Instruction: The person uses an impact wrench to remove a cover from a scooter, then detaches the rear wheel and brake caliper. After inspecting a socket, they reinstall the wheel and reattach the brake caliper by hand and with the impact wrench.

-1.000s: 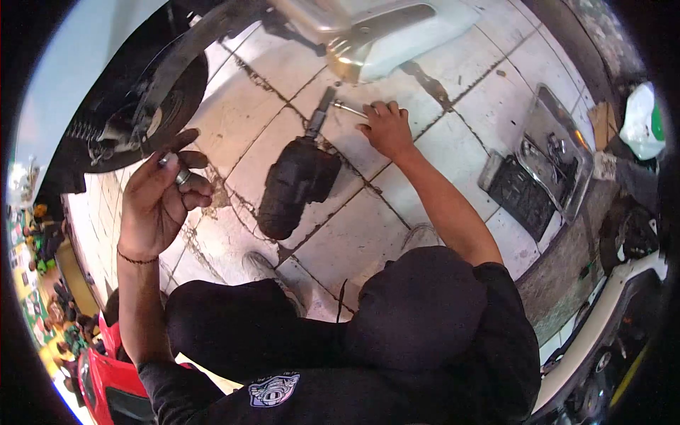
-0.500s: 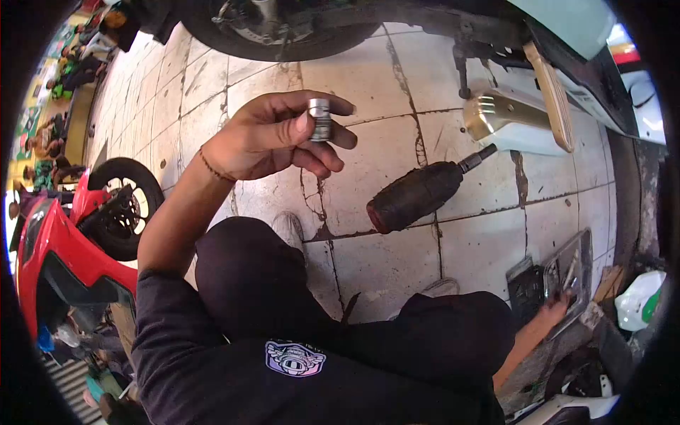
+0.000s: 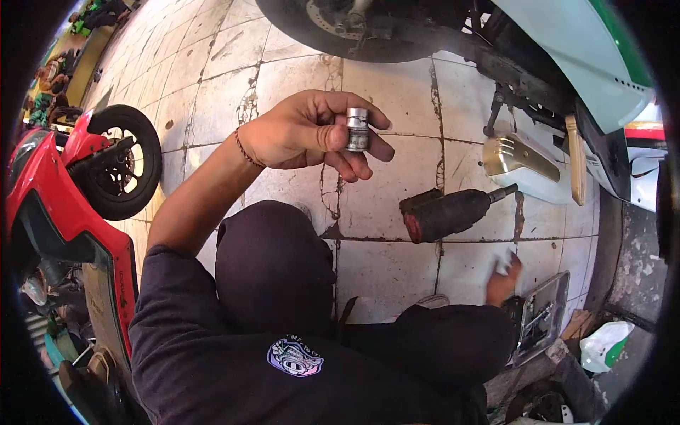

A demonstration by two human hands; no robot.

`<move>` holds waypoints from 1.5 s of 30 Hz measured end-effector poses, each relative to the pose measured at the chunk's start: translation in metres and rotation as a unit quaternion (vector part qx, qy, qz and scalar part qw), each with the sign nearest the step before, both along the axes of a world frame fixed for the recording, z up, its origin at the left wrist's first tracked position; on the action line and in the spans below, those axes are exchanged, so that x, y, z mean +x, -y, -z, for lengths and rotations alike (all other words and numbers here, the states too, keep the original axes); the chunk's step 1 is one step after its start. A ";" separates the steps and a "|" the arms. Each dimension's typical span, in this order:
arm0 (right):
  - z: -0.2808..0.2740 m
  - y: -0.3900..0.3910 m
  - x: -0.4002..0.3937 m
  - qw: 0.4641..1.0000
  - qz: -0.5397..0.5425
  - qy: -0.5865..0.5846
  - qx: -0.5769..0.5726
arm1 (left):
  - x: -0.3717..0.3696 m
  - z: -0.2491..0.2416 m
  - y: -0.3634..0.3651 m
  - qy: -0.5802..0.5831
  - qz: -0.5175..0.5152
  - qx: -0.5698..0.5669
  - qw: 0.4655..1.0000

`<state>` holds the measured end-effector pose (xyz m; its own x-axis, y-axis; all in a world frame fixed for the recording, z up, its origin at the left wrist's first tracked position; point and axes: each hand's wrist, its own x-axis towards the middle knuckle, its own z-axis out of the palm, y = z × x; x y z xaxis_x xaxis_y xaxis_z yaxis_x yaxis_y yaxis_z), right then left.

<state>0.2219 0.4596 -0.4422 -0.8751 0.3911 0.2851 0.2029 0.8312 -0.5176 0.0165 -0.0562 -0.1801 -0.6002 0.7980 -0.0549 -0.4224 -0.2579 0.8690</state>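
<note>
My left hand (image 3: pixel 319 134) is raised over the tiled floor, thumb and fingers closed on a short metal socket (image 3: pixel 358 129) held upright. It has a shiny upper end and a darker ribbed lower part. Low at the right, my right hand (image 3: pixel 503 285) is blurred by motion and has something small and silvery at its fingertips, too smeared to name. Just beyond that hand lies a metal tray (image 3: pixel 561 301) with tools in it. Between my hands a dark, worn power tool (image 3: pixel 453 214) rests on the tiles, its metal tip pointing right.
A motorcycle wheel (image 3: pixel 347 35) and its underside span the top. A gold and white cover (image 3: pixel 520 159) lies beneath the bike's side. At the left stands a red motorcycle (image 3: pixel 67 205). A white and green container (image 3: pixel 606 346) is at the lower right; people sit far off at the upper left.
My right hand has lifted out of the tray and moved up and left with a silvery thing. The view has shifted; my left hand still holds the socket.
</note>
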 end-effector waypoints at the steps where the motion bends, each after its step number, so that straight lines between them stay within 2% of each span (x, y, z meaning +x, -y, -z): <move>1: 0.004 0.038 -0.016 0.993 -0.113 -0.037 0.016 | 0.000 0.004 0.006 0.007 -0.015 0.003 1.000; 2: -0.022 0.085 -0.035 0.990 -0.140 -0.023 0.017 | 0.000 0.007 0.010 0.008 -0.015 0.005 1.000; 3: -0.024 0.106 -0.048 0.987 -0.156 -0.031 0.005 | 0.002 0.010 0.016 0.005 -0.015 0.017 1.000; 6: -0.006 0.118 -0.061 0.991 -0.105 0.006 -0.088 | 0.005 0.009 0.027 0.010 -0.009 0.032 0.999; 9: -0.006 0.109 -0.046 0.993 -0.086 0.043 -0.065 | -0.003 -0.002 0.022 -0.005 0.022 -0.001 1.000; 12: 0.000 0.086 -0.015 0.998 -0.042 0.022 -0.034 | -0.014 -0.012 0.001 -0.017 0.064 -0.014 0.998; 17: 0.020 0.045 0.049 0.989 0.102 0.034 -0.097 | -0.028 -0.034 -0.065 -0.024 0.176 0.016 0.984; 24: 0.034 0.014 0.100 0.972 0.201 0.049 -0.110 | -0.026 -0.060 -0.151 -0.031 0.227 -0.013 0.973; 28: 0.045 0.013 0.090 0.981 0.159 0.017 -0.113 | -0.023 -0.057 -0.169 -0.020 0.211 -0.034 0.977; 31: 0.033 0.029 0.062 0.981 0.123 0.004 -0.150 | -0.023 -0.053 -0.173 0.005 0.215 -0.054 0.975; 36: 0.023 0.065 0.017 0.982 0.060 -0.025 -0.180 | -0.026 -0.047 -0.170 -0.011 0.227 -0.031 0.973; 40: 0.002 0.108 -0.017 0.986 -0.071 -0.024 -0.147 | -0.029 -0.047 -0.155 -0.012 0.224 -0.052 0.973; 44: -0.025 0.170 -0.061 0.961 -0.134 -0.041 -0.237 | -0.031 -0.030 -0.121 -0.032 0.195 -0.066 0.978; 45: -0.022 0.177 -0.073 0.962 -0.143 -0.034 -0.231 | -0.032 -0.019 -0.110 -0.045 0.171 -0.127 0.976</move>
<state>0.1493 0.2830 -0.4200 -0.9511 0.2358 0.1996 -0.0479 0.5258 -0.8493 -0.0153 0.0539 -0.1612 -0.3125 0.9199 -0.2370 -0.3652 0.1140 0.9239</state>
